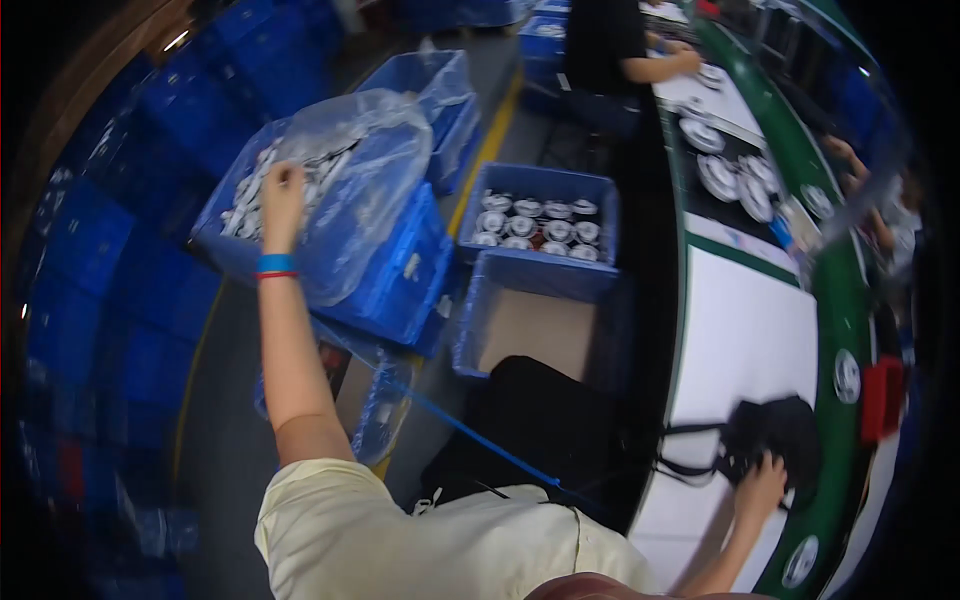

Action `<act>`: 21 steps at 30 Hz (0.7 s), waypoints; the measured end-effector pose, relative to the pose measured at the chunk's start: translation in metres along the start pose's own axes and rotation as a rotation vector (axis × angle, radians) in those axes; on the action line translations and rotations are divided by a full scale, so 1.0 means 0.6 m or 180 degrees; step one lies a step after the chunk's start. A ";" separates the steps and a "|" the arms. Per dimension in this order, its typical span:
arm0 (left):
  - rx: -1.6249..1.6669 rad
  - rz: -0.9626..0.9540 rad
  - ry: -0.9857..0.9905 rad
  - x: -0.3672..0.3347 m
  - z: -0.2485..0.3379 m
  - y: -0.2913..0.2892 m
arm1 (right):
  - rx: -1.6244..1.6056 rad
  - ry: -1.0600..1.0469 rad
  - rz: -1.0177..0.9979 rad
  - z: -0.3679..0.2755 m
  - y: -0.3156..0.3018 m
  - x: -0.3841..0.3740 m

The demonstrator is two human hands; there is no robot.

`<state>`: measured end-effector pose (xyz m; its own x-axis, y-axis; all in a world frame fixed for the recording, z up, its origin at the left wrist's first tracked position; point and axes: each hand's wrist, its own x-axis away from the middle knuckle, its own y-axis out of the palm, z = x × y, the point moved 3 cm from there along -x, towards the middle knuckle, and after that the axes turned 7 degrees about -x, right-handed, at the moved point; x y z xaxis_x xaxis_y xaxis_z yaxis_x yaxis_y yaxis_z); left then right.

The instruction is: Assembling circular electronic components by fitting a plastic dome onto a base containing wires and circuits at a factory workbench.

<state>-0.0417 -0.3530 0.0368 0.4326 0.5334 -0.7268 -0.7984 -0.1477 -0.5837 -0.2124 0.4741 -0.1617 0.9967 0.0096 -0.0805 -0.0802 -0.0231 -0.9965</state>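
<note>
Reaching far out to my left, my left hand (281, 190) stretches at the end of a nearly straight arm into a blue crate (385, 270) lined with a clear plastic bag (370, 180). The fingers are curled down among the small round silver-white parts (245, 205) heaped in the bag; whether they grasp one or only rest on the pile I cannot tell. A blue wristband (275, 263) with a thin red band under it sits on that wrist.

My right hand (760, 485) lies low to my right on the white bench (750, 340), arm bent, fingers spread and resting on a black bag (775, 430) whose straps trail off to the left; it touches the bag without clenching it.

Between my arms stands a second blue crate (545, 270), holding rows of round silver parts (535, 225), and below it an open blue crate with a brown cardboard sheet (535, 330) inside. A green belt (845, 300) curves along the bench's far side, carrying round white discs (846, 375) and a red box (884, 398). Further up the bench another person's hand (688, 62) works beside more round plates (720, 175).
</note>
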 end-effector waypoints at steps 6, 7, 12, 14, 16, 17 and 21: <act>-0.2151 -0.0626 -0.0465 0.144 0.110 0.098 | -0.0917 -0.0975 -0.2056 0.083 -0.032 -0.132; -0.2689 -0.0413 -0.0750 0.143 0.137 0.096 | -0.0888 -0.0858 -0.1890 0.118 -0.047 -0.156; -0.3128 -0.1294 -0.0949 0.157 0.079 0.064 | -0.1558 -0.1927 -0.0896 -0.136 -0.246 -0.228; -0.2510 -0.1415 -0.1134 0.163 0.078 0.055 | -0.2045 -0.2129 -0.1799 -0.277 -0.298 -0.254; -0.2415 -0.1444 -0.1072 0.169 0.068 0.055 | -0.2608 -0.2881 -0.2477 -0.400 -0.288 -0.269; -0.2491 -0.1482 -0.1064 0.175 0.059 0.033 | -0.2814 -0.3321 -0.2665 -0.477 -0.270 -0.260; -0.2491 -0.1544 -0.1349 0.176 0.071 0.047 | -0.3137 -0.4123 -0.3429 -0.722 -0.199 -0.230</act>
<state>-0.0363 -0.2655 -0.0411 0.3317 0.9100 -0.2489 -0.0115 -0.2599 -0.9656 -0.3355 0.0422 -0.0217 -0.0292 0.9991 0.0320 0.9498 0.0377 -0.3105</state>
